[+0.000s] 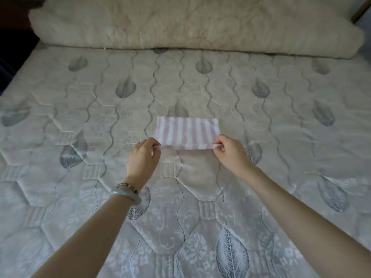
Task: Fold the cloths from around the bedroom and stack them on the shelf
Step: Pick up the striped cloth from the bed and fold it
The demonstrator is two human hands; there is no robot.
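Cloth point(186, 130), pink-and-white striped, lay flat near the middle of the quilted bed cover point(281, 117). Your left hand point(143, 155) pinched its near-left corner betw. thumb & curled fingers. Your right hand point(230, 153) pinched the near-right corner likewise, w/ the near edge stretched betw. them. Bare cover spread wide on both sides & toward you. Rolled quilt point(180, 23) ran along the far side, well apart from the cloth. At upper left the bed's edge met dark floor.

Pink-and-white striped cloth point(185, 130) flat on bed, folded rectangle, near corners pinched and lifted slightly
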